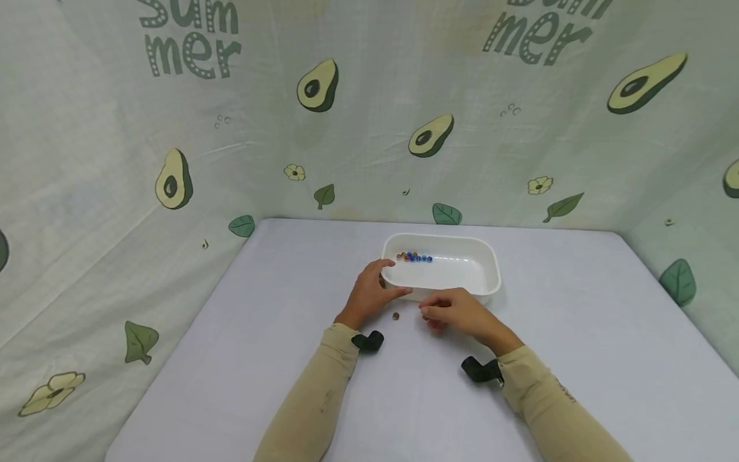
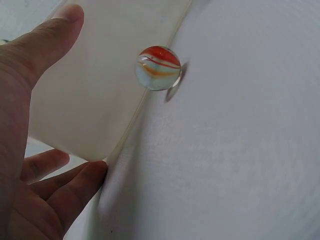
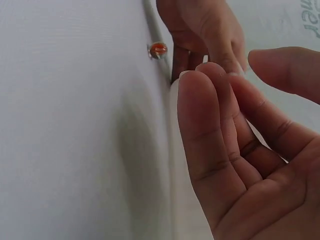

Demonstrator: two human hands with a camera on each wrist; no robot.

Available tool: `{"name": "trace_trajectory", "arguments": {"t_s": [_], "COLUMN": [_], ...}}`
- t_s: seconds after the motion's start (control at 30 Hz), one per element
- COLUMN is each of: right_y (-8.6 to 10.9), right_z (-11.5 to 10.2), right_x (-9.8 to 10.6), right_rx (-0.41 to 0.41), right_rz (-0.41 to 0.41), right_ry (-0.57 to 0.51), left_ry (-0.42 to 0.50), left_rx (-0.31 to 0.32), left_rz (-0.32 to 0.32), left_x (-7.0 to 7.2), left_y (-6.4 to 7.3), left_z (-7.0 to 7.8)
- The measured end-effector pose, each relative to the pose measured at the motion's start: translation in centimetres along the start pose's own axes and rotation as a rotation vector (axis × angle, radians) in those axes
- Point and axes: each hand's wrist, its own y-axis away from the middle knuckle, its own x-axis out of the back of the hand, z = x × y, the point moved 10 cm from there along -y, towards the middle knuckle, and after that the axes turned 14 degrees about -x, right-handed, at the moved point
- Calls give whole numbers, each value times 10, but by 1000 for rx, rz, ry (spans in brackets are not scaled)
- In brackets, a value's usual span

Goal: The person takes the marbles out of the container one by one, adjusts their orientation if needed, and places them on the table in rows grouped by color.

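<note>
Cloth [image 1: 86,192] printed with avocado halves, leaves and flowers hangs at the far left and behind the white table [image 1: 277,308]. Next comes a beige sleeve [image 1: 317,391], and from it the left hand [image 1: 369,295] spans the left end of a white tray [image 1: 462,269], the thumb along the near side, the fingers bent round the corner, holding it with a wide grip. Inside the tray, toward its left, small marbles sit clustered, orange-brown ones leftmost, blue ones in a line further right. On the table in front of the tray, between the hands, lies a loose marble [image 2: 158,68]: clear, glossy glass, with a broad red band, thinner red lines and an orange streak over a pale body, its small shadow beside it. Furthest right, the right hand [image 1: 456,312] hovers near the tray, fingers gently bent, thumb standing apart, nothing in its grasp.
</note>
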Motion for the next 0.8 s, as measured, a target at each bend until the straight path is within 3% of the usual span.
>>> {"name": "trace_trajectory", "arguments": {"t_s": [0.27, 0.8], "right_y": [8, -13], "right_z": [-13, -43], "right_x": [16, 78], "right_rx": [25, 37], "right_rz": [-84, 33], "right_ry": [-85, -215], "left_ry": [-12, -17], "left_rx": [14, 49], "left_rz": [-12, -12], "left_x": [-4, -1], "left_y": [0, 1], "left_z": [-1, -5]}}
